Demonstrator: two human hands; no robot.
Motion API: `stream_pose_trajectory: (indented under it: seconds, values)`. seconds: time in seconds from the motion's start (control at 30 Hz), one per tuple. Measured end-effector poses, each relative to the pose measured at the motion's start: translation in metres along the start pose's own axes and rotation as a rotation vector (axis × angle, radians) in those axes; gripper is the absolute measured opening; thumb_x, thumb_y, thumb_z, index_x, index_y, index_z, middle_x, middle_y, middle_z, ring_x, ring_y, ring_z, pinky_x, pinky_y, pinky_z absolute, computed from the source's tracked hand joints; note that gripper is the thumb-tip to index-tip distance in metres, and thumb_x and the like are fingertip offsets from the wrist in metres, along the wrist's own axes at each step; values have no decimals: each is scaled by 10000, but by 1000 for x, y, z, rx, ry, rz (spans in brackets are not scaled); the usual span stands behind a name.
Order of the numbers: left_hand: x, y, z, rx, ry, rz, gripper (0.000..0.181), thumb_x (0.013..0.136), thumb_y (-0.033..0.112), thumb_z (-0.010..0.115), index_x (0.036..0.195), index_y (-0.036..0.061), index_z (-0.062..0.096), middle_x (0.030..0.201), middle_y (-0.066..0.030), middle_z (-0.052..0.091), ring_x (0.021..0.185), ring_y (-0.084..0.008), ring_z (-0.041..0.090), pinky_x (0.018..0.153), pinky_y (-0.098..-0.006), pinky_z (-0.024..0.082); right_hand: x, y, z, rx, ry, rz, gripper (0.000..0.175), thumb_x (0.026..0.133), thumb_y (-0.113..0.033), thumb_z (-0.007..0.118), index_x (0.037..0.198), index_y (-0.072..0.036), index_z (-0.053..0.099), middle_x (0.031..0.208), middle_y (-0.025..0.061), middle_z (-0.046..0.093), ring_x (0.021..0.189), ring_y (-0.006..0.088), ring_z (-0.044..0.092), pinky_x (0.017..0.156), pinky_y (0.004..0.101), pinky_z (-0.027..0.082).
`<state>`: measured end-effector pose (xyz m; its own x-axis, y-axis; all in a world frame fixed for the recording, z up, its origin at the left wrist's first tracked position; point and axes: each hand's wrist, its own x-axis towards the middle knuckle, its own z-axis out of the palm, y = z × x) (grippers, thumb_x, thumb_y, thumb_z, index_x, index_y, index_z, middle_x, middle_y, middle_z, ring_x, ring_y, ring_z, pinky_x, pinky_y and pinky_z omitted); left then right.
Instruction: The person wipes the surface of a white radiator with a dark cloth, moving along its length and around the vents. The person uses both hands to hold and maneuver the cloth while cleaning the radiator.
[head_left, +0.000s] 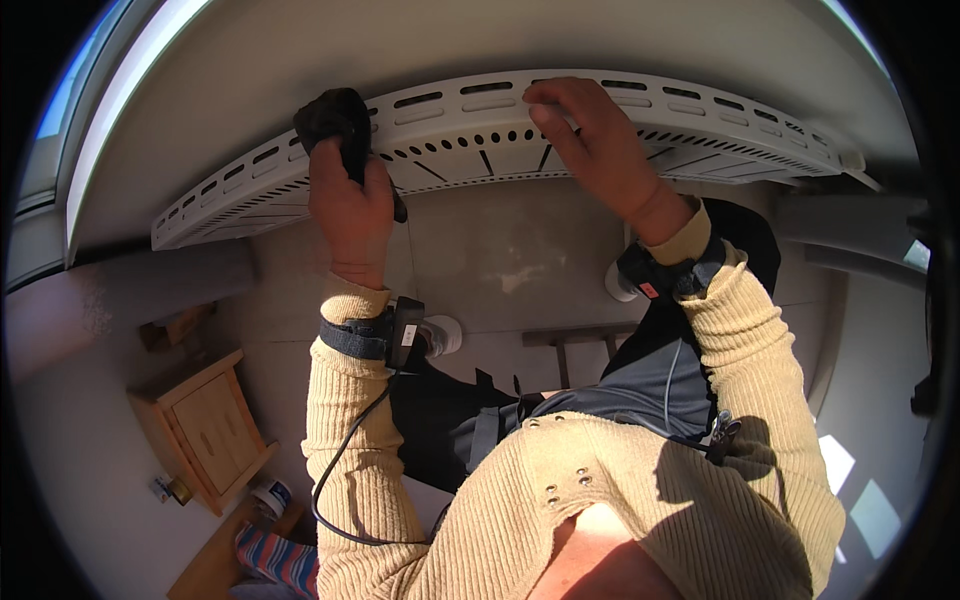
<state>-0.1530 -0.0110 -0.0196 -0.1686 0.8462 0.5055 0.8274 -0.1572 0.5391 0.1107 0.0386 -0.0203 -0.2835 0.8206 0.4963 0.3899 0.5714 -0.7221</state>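
A long white slotted metal radiator cover (487, 120) runs along the wall before me. My left hand (349, 202) grips a dark, crumpled cloth (335, 124) at the slotted top edge, left of the middle. Part of the cloth hangs down past my fingers. Over the same top edge, right of the middle, is my right hand (592, 142), thumb and fingers apart and holding nothing; whether it touches the metal I cannot tell. Each wrist wears a black strap with a small box.
Tiled floor (480, 255) lies below the slotted cover. At the lower left stands a small wooden cabinet (214, 431), near a white tub (271, 499) and a striped cloth (277, 555). A window frame (37, 217) is at the far left. A cable hangs from my left wrist.
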Motion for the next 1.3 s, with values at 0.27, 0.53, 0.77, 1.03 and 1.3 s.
stream_pose_trajectory:
  seconds: [0.27, 0.53, 0.77, 1.03, 1.3]
  values:
    - [-21, 97, 66, -298, -497, 168, 405, 720, 72, 634, 1104, 46, 508, 971, -190, 571, 878, -414, 588, 702, -449, 500, -2, -12, -12, 207, 57, 265, 294, 1010, -305, 460, 1052, -53, 604, 914, 74, 647, 797, 172, 597, 731, 281, 465]
    - [-2, 75, 17, -916, -392, -287, 262, 806, 46, 605, 1053, 15, 523, 934, -61, 610, 819, -146, 566, 783, -261, 463, -3, -11, -27, 270, 107, 180, 384, 1046, -302, 337, 1098, -2, 572, 1029, 75, 630, 998, 168, 574, 923, 294, 425]
    - [35, -25, -81, -203, 468, -215, 274, 794, 33, 623, 1056, -32, 575, 983, -106, 623, 868, -190, 588, 821, -311, 488, -12, -8, -21, 289, 70, 155, 300, 1020, -291, 440, 1059, -31, 583, 940, 49, 632, 836, 137, 548, 794, 267, 443]
    - [34, -77, -53, 386, -13, -138, 384, 780, 72, 604, 1145, -22, 536, 1144, -230, 575, 1097, -405, 535, 940, -443, 430, -11, -13, -21, 297, -30, 224, 335, 1033, -308, 407, 1075, -19, 573, 1019, 60, 633, 962, 154, 587, 892, 287, 450]
    - [28, -12, -5, 234, -115, 84, 506, 773, 32, 576, 1272, 17, 494, 1247, -217, 560, 1156, -398, 521, 1011, -458, 402, -11, -18, -22, 352, 0, 177, 308, 1003, -315, 487, 1064, -29, 581, 912, 51, 638, 813, 128, 569, 760, 256, 457]
